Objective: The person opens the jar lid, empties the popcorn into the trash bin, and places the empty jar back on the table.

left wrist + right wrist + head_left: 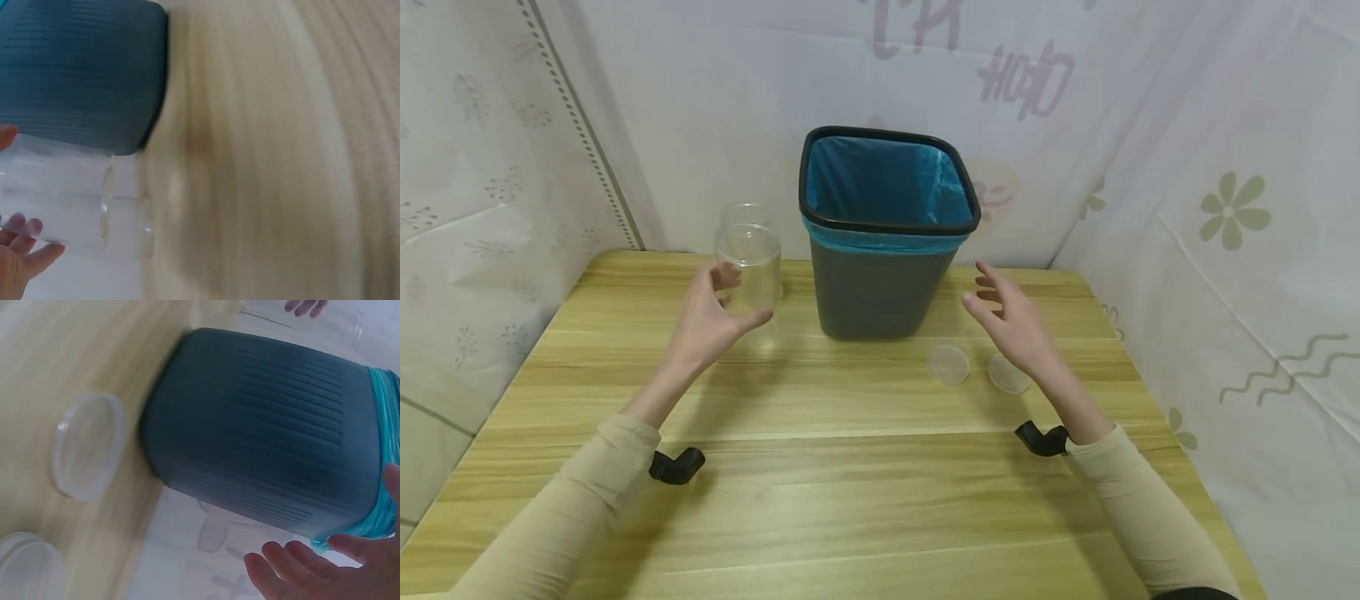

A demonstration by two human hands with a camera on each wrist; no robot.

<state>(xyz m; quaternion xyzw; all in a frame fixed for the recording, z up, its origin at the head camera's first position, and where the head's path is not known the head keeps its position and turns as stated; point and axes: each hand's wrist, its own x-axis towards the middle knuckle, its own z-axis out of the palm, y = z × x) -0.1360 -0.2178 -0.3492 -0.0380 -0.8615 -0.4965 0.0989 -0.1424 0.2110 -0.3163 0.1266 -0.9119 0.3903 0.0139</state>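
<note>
My left hand point(715, 312) grips a clear cylindrical jar point(760, 279), thumb on one side and fingers on the other. In the left wrist view the base of this jar point(56, 194) shows above the table's back edge. A second clear jar point(747, 215) stands behind it, largely hidden. My right hand point(1011, 321) hovers right of a dark grey bin point(880, 292), fingers spread and holding nothing. Below it lie two clear round lids, one nearer the bin point(949, 364) and the other point(1009, 374) partly under the hand.
The bin has a black rim and a blue liner bag point(887, 179). It stands at the back of the wooden table point(850, 500), close to a printed white curtain point(700, 100). Curtains also hang at both sides. A black device sits at each wrist.
</note>
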